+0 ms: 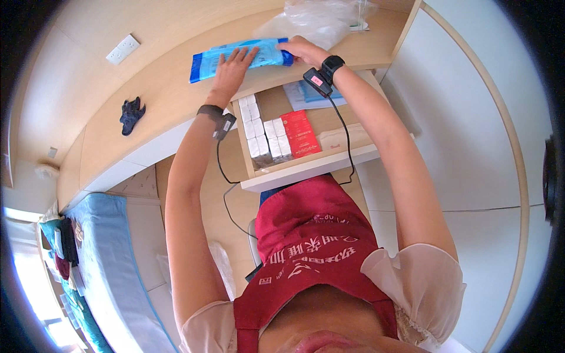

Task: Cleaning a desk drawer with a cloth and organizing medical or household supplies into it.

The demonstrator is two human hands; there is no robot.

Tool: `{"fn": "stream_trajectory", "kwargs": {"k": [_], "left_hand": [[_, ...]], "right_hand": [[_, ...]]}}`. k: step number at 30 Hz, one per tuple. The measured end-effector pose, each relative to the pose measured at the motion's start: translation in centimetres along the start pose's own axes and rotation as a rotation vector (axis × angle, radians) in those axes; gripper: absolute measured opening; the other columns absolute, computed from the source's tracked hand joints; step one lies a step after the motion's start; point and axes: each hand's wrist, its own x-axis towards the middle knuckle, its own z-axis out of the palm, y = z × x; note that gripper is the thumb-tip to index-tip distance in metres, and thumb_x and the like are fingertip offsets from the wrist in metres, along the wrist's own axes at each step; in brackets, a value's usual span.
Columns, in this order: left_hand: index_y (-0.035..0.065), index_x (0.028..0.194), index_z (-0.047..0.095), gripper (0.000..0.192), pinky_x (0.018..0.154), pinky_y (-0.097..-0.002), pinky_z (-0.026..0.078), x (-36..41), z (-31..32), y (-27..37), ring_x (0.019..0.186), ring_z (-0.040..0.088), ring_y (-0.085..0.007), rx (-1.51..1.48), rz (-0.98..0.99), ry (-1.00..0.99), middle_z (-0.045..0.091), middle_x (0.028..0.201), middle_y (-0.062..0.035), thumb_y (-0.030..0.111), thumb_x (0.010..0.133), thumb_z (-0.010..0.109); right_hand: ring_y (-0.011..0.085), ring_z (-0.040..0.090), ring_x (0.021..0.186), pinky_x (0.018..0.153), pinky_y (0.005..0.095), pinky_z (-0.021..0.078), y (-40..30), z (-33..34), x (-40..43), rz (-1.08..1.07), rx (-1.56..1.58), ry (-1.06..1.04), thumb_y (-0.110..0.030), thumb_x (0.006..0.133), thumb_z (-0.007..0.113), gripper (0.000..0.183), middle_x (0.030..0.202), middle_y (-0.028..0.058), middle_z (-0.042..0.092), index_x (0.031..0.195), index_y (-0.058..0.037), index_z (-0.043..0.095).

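Observation:
A flat blue plastic packet (265, 47) with darker blue ends lies on the wooden desk (172, 99). My left hand (233, 70) rests on top of it, palm down with the fingers spread. At the packet's right end my right hand (304, 49) pinches the dark blue edge; part of the thumb and fingers is hidden. Below my hands a drawer (278, 95) is pulled out. In it are white wrapped packs (251, 121) in rows, a red packet (301, 132) bearing writing, a beige packet (342, 137) and blue-and-white flat packaging (300, 97).
A crumpled clear plastic bag (309, 22) lies at the back of the desk. Further left is a small dark cloth item (131, 115). White cabinet doors (459, 110) stand on the right. Cables (348, 132) hang from both wrist devices. A wall socket (122, 49) is behind the desk.

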Motion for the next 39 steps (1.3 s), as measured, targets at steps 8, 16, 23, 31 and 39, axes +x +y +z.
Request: {"fn": "stream_trajectory", "kwargs": {"k": [8,16,23,31,39], "left_hand": [[0.0099,0.14,0.057,0.039,0.083,-0.0455,0.056,-1.4,-5.7,-10.2,0.096,0.072,-0.0324,-0.542,-0.604,0.209,0.075,0.105,-0.0174,0.027,0.105,0.056],[-0.0038,0.134,0.056,0.041,0.096,-0.0391,0.058,-0.4,-15.2,4.3,0.109,0.069,-0.0228,-1.828,-0.86,-0.114,0.068,0.126,-0.0133,0.025,0.104,0.061],[-0.0082,0.135,0.053,0.039,0.092,-0.0431,0.061,-1.9,-8.1,16.0,0.105,0.071,-0.0265,-1.96,-0.947,-0.774,0.068,0.125,-0.0178,0.017,0.106,0.057],[-0.0076,0.128,0.059,0.036,0.082,-0.0389,0.063,0.9,-1.2,20.6,0.097,0.071,-0.0225,-1.966,-0.97,-0.812,0.07,0.118,-0.0161,0.019,0.104,0.061],[-0.0076,0.13,0.055,0.033,0.086,-0.051,0.061,4.3,3.8,22.1,0.101,0.07,-0.0301,-1.917,-1.156,-0.769,0.067,0.122,-0.0184,0.015,0.105,0.056]], "right_hand": [[0.0215,0.069,0.108,0.096,0.0325,0.0545,-3.4,-4.7,-6.4,-0.334,0.406,-0.071,-0.045,0.107,0.052,0.052,0.119,0.0121,0.071,0.131,0.0008,0.057],[0.0213,0.068,0.112,0.099,0.0357,0.0531,-3.0,-8.6,-19.2,-0.139,0.744,-0.467,-0.047,0.107,0.05,0.053,0.129,0.0132,0.066,0.134,-0.0018,0.057],[0.0173,0.069,0.105,0.093,0.0339,0.0561,6.0,-10.2,-26.7,0.155,0.576,-0.444,-0.041,0.105,0.058,0.045,0.122,0.0095,0.069,0.13,-0.0043,0.06],[0.0162,0.069,0.1,0.09,0.0329,0.0569,13.1,-13.2,-24.7,0.234,0.662,-0.228,-0.028,0.104,0.06,0.035,0.119,0.0093,0.07,0.126,-0.0014,0.061],[0.0154,0.063,0.112,0.092,0.0327,0.0552,11.5,-13.1,-24.5,0.244,0.467,-0.098,-0.027,0.097,0.07,0.076,0.139,0.0122,0.057,0.155,0.0031,0.031]]}}
